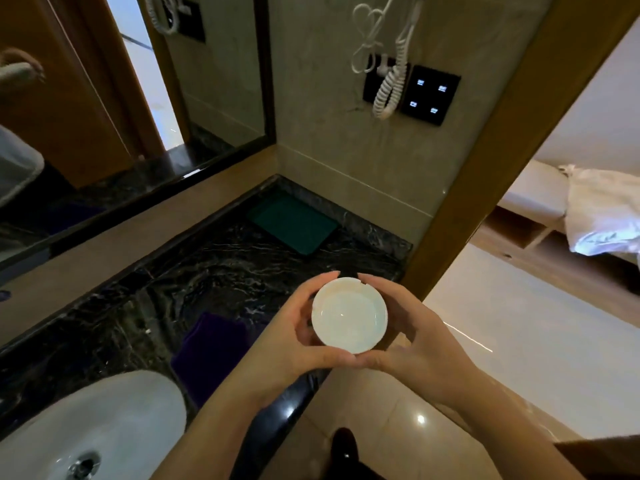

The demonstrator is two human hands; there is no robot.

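A round white ceramic ashtray (349,315) with a notch in its far rim is held level above the right end of the dark marble counter (214,271). My left hand (294,327) cups its left side, fingers curled round the rim. My right hand (412,330) cups the right side the same way, and the two thumbs meet under the near rim. The ashtray looks empty inside.
A purple cloth (211,351) lies on the counter under my left forearm. A dark green tray (294,223) sits in the far corner. A white sink (93,431) is at the lower left. A mirror (104,98) runs behind; a switch panel (431,95) and coiled cord (391,84) hang on the wall.
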